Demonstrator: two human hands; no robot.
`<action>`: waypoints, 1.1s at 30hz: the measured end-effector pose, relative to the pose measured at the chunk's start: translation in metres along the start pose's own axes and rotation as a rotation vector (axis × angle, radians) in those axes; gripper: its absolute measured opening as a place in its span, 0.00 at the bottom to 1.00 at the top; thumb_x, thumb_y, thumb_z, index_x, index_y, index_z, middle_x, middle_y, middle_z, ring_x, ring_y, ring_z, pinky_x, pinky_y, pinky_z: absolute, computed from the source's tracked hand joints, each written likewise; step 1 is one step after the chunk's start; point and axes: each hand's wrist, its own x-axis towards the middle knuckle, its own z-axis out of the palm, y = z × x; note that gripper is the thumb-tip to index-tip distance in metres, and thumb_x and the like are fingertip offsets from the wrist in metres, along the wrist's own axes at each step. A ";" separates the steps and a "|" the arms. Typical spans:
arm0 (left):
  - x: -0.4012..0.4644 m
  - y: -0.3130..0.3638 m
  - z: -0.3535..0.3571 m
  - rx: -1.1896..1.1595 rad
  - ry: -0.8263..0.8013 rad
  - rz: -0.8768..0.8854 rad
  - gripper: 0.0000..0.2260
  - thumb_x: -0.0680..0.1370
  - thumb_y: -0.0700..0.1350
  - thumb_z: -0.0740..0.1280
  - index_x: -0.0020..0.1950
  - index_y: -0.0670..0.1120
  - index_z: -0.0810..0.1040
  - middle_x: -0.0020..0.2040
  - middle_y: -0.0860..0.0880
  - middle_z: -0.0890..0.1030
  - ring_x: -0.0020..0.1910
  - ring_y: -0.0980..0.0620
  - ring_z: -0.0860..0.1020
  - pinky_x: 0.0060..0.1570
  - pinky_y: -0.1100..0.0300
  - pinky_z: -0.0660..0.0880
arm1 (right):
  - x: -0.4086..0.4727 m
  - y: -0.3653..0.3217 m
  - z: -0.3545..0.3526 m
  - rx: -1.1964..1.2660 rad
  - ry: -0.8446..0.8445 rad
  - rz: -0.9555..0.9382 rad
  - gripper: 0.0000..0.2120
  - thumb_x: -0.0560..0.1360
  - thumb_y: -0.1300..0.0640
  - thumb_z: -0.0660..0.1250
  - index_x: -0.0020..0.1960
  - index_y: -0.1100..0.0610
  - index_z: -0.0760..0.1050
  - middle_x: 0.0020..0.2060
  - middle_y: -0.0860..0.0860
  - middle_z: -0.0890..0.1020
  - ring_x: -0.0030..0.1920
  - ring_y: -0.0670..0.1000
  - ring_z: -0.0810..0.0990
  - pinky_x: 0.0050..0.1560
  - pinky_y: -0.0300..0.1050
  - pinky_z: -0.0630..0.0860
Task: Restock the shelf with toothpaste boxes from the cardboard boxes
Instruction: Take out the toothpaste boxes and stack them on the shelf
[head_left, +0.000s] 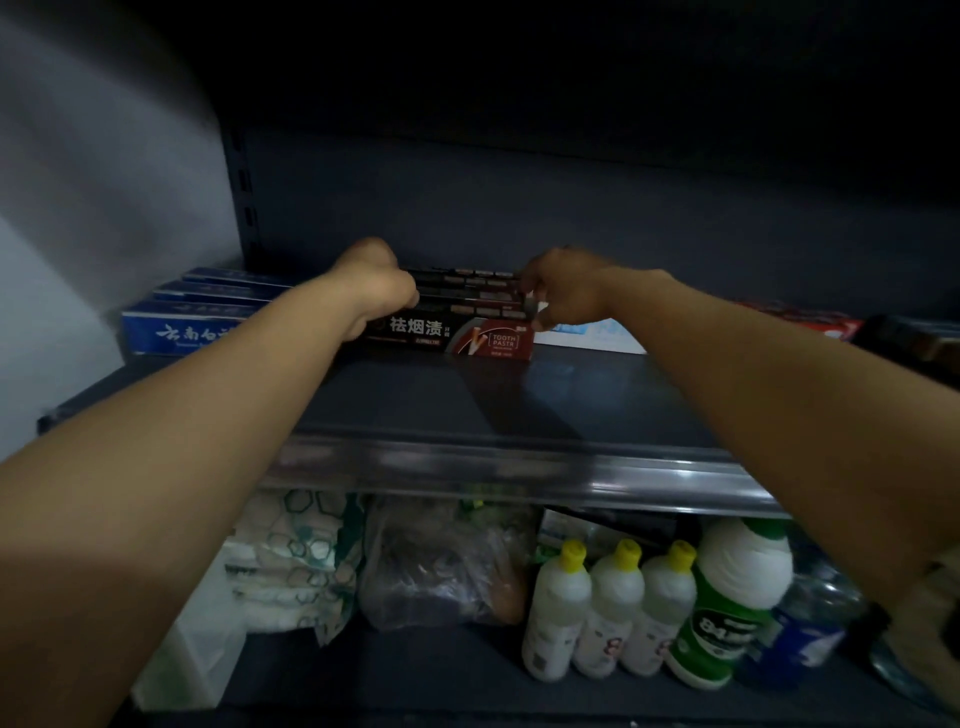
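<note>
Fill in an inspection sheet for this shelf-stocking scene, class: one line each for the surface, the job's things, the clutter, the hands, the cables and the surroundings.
Surface: dark shelf with a clear price rail along its front edge; front part bare.
Job's things: row of black toothpaste boxes lying flat at the back, between blue toothpaste boxes and a white-and-blue box.
Clutter: red box further right; no cardboard boxes in view.
Hands: left hand grips the black row's left end; right hand pinches its right end.
Cables: nothing seen.
Surroundings: lower shelf holds yellow-capped bottles, a green-labelled bottle, a plastic bag and patterned packs; pale wall at left.
</note>
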 end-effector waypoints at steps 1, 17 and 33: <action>-0.007 0.008 0.002 0.000 -0.008 0.020 0.15 0.76 0.37 0.68 0.63 0.39 0.75 0.53 0.45 0.75 0.51 0.49 0.72 0.49 0.60 0.69 | -0.007 0.001 -0.003 0.000 0.001 -0.007 0.21 0.70 0.56 0.74 0.61 0.58 0.76 0.56 0.54 0.80 0.55 0.55 0.78 0.50 0.43 0.72; -0.106 0.122 0.104 0.206 -0.256 0.361 0.23 0.73 0.38 0.73 0.67 0.40 0.73 0.64 0.42 0.77 0.62 0.44 0.75 0.64 0.51 0.72 | -0.168 0.074 -0.027 0.034 0.005 0.135 0.25 0.69 0.55 0.75 0.64 0.55 0.73 0.54 0.51 0.79 0.55 0.53 0.76 0.52 0.44 0.72; -0.252 0.235 0.299 0.551 -0.513 0.863 0.15 0.69 0.43 0.73 0.54 0.42 0.77 0.54 0.43 0.79 0.51 0.41 0.78 0.44 0.52 0.76 | -0.422 0.234 0.009 -0.093 -0.097 0.481 0.23 0.69 0.57 0.74 0.62 0.59 0.73 0.55 0.56 0.79 0.55 0.57 0.77 0.50 0.44 0.71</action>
